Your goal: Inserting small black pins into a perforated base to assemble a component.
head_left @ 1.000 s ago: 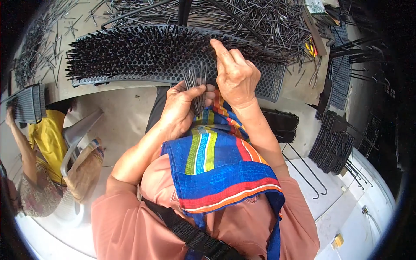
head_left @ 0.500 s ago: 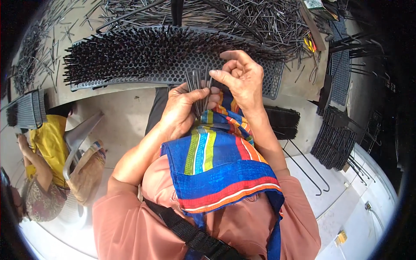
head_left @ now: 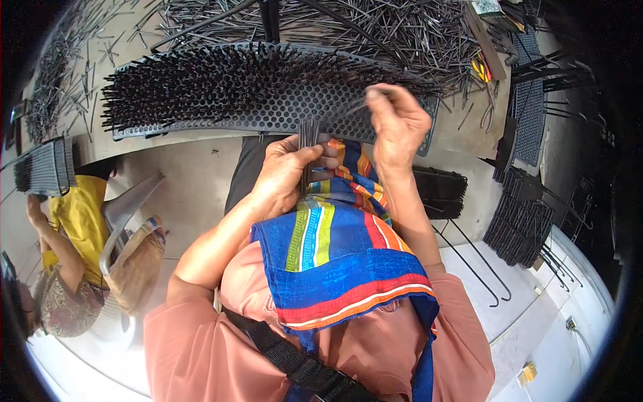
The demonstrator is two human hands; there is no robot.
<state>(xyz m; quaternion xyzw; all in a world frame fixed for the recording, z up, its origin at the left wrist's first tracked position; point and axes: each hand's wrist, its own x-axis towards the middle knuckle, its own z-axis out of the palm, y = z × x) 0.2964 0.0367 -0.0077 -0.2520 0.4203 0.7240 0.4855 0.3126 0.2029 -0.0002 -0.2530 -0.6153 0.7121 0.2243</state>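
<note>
My left hand grips a small bundle of thin dark metal rods, held upright just below the front edge of a black perforated panel. That panel is packed with many upright rods. My right hand is raised over the panel's right end, fingertips pinched on a single dark rod. A blue striped cloth hangs down my front, below both hands.
Loose dark rods lie heaped on the workbench behind the panel. More perforated panels and rod bundles are stacked at right. Bent wire hooks lie on the floor. Another person in yellow sits at left by a plastic chair.
My right hand lifted away from the bundle in my left hand and moved right and up to the panel's right end, with one rod pinched. The left hand stayed put.
</note>
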